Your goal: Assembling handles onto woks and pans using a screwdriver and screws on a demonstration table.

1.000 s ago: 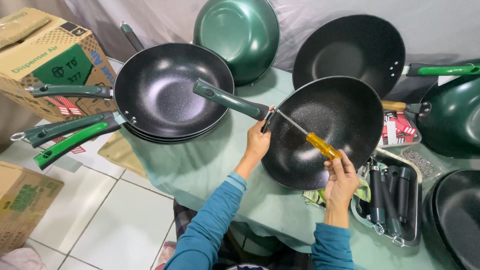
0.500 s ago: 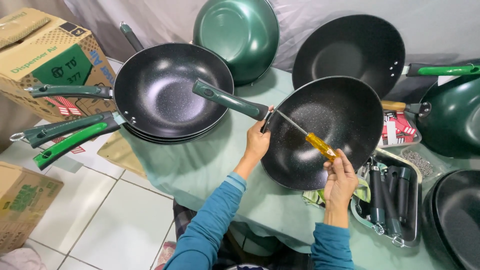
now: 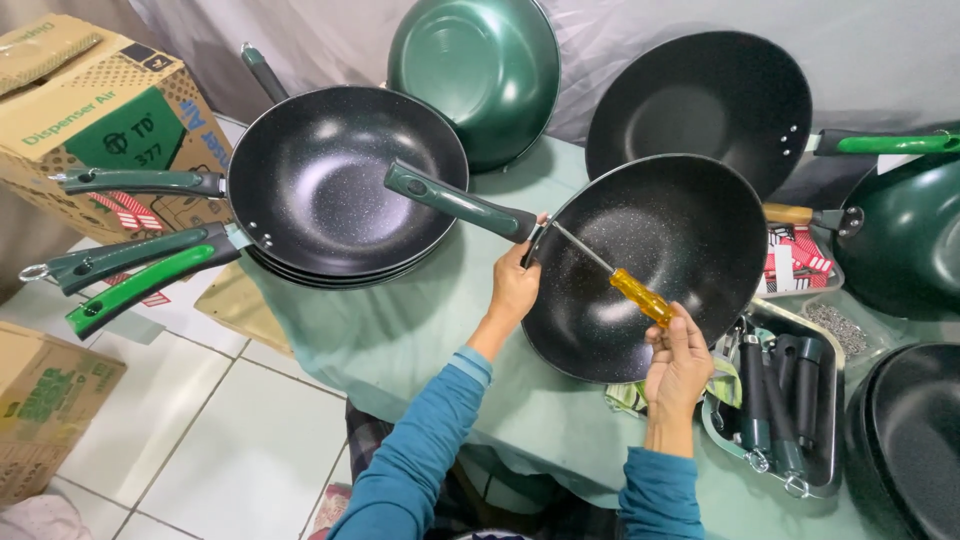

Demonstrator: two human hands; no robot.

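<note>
A black speckled wok (image 3: 690,240) with a dark green handle (image 3: 455,200) lies on the pale green cloth in front of me. My left hand (image 3: 512,285) grips the wok's rim where the handle joins it. In my right hand (image 3: 677,365) is a screwdriver with an amber handle (image 3: 640,296). Its metal shaft (image 3: 580,247) runs across the inside of the wok to the handle joint.
A stack of black woks (image 3: 340,185) with green handles sits at the left, more woks (image 3: 700,100) lean at the back and right. A metal tray (image 3: 830,470) of loose dark handles is at my right. Cardboard boxes (image 3: 95,110) stand on the tiled floor at the left.
</note>
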